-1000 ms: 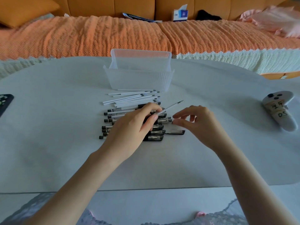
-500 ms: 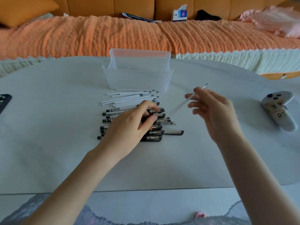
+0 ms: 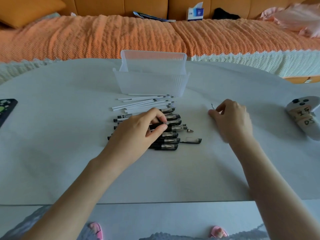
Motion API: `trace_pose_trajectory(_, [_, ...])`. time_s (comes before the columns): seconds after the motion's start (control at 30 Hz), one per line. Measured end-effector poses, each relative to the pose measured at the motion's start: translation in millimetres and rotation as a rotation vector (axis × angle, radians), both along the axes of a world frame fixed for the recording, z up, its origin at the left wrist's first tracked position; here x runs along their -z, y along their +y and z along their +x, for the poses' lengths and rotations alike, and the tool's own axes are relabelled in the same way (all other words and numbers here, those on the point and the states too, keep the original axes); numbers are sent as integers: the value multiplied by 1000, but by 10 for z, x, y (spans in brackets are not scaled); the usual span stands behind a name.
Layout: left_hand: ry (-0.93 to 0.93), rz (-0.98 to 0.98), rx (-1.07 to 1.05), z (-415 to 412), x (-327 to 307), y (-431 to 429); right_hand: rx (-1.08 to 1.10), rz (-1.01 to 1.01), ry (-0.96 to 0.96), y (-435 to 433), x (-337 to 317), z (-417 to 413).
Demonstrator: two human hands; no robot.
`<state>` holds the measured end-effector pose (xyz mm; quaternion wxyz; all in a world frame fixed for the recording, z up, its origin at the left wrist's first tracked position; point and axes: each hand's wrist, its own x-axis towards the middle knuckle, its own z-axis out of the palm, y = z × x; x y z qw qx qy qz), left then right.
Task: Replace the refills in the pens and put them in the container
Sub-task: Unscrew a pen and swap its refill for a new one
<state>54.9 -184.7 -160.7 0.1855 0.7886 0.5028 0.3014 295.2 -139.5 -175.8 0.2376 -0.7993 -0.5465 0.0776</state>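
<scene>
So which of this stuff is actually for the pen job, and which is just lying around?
For the job: pen barrel in left hand, single refill in right hand, black pens, white refills, clear container, pen cap, metal tip.
Lying about: game controller, phone, tissue box.

Table (image 3: 69, 153) was pale grey, matt and smooth. Container (image 3: 152, 84): frosted translucent plastic, lower wall finely ribbed. Refills (image 3: 138, 103) looked like thin white matt plastic tubes. Pens (image 3: 170, 141) had black plastic bodies and clear glossy caps, with metal points showing through. Barrel (image 3: 155, 126) pinched in left hand (image 3: 138, 130) was black and matt. Loose cap (image 3: 192, 140): clear plastic, black end. Loose tip cone (image 3: 190, 130): grey metal, dull shine. Single refill (image 3: 212, 106) in right hand (image 3: 232, 118) showed only a thin point, material unclear. Sofa cover (image 3: 103, 37) was orange cloth in a coarse ribbed weave with a white lacy hem. Sofa back (image 3: 121, 6) looked smooth, leather-like. Controller (image 3: 311, 130): smooth white plastic, tan paper-like label (image 3: 303, 116).
</scene>
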Motion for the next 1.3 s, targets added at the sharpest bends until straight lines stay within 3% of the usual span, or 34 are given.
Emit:
trace_pose_trajectory(0.1, [4, 8, -13, -42, -5, 3, -36, 68, -95, -34, -60, -42])
trace_pose_trajectory(0.2, [1, 9, -24, -78, -15, 16, -233, 228, -8, 21, -162, -178])
trace_pose_trajectory(0.37, [11, 25, -29, -95, -30, 26, -548, 128, 26, 358, -227, -553])
trace_pose_trajectory(0.57, [23, 8, -34, -110, -36, 32, -634, -9, -62, 541, -128, -666])
trace_pose_trajectory(0.93, [11, 18, -57, -133, -49, 36, -565, 47, 22, 505, -97, -619])
trace_pose_trajectory(1.03, [-67, 7, -53, -159, -41, 62, -535, 154, 264, 381, -198, -550])
trace_pose_trajectory(1.2, [-236, -37, -89, -209, -62, 92, -460, 274, 934, 15, -363, -402])
trace_pose_trajectory(1.3, [-278, -46, -100, -215, -82, 81, -395, 254, 1221, -167, -376, -351])
